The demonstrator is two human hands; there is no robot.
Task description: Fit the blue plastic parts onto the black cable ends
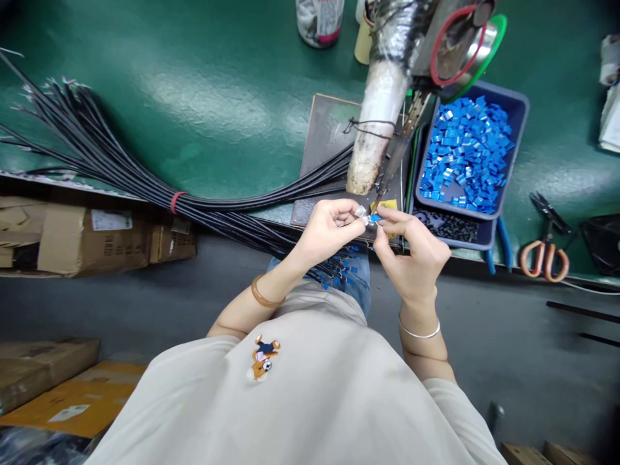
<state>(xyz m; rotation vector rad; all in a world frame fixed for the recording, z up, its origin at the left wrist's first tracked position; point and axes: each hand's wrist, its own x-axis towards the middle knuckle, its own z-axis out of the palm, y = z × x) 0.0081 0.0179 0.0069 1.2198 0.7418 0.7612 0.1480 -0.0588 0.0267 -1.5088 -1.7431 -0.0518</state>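
My left hand pinches the wire end of a black cable, and thin pale wires show at its fingertips. My right hand is closed at the fingertips on a small blue connector, which meets those wires. Just above the connector, a thin metal tip points down from a mounted soldering tool. A yellow pad lies behind my right fingers. The bundle of black cables, tied with a red band, runs left; several ends with blue connectors hang over my lap.
A grey bin of blue connectors stands right, above a lower bin with small black parts. Orange-handled scissors and blue-handled pliers lie near the edge. A wrapped white tube and a solder spool overhang the board.
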